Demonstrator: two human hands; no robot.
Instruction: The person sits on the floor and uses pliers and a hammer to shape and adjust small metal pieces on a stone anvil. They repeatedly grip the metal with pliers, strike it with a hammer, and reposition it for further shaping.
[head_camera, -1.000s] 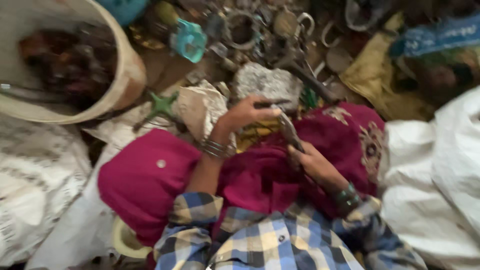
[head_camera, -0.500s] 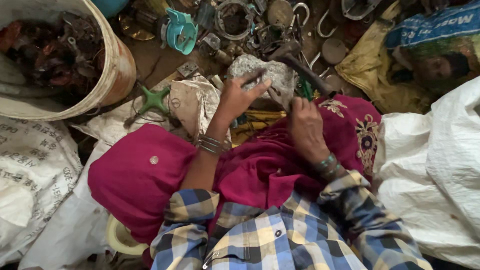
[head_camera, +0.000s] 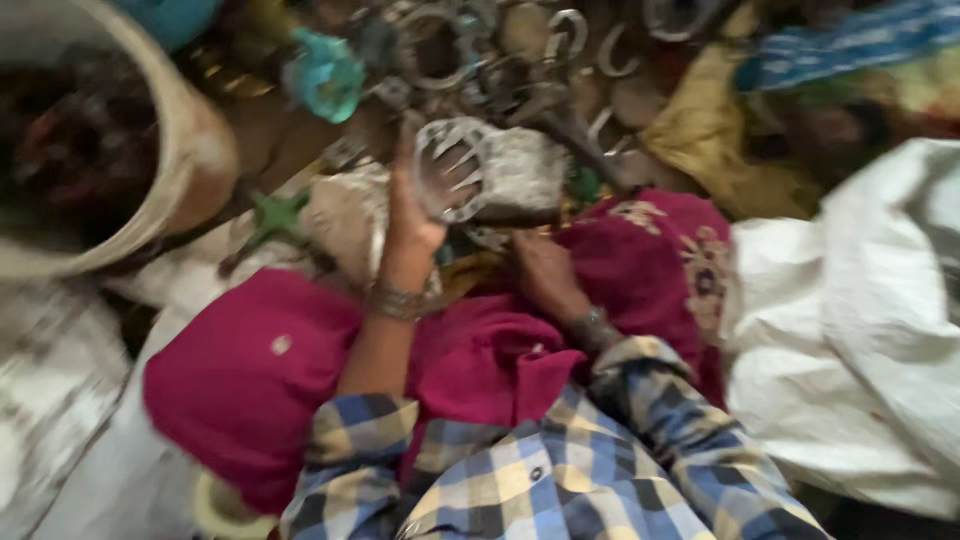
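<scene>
A white sack (head_camera: 860, 330) lay at the right, and a large pale round basket (head_camera: 195, 170) of dark scrap stood at the upper left. Between them, magenta cloth (head_camera: 260, 380) covered the person's lap below checked blue-and-yellow sleeves (head_camera: 560, 480). A heap of metal rings and hooks (head_camera: 520, 50) lay across the top of the floor, with a turquoise fitting (head_camera: 325, 80) beside it. A grey stone-like block (head_camera: 520, 175) sat just beyond the lap. The left hand (head_camera: 425, 195), bangles at its wrist, was raised in front of the block, its grip closed around a toothed metal ring (head_camera: 450, 170) with the fingers showing through the ring's opening. The right hand (head_camera: 540, 270) rested low on the cloth under the block; blur left it impossible to tell whether its grip was clenched or loose. A small green star-shaped piece (head_camera: 275, 215) lay left of the hands.
</scene>
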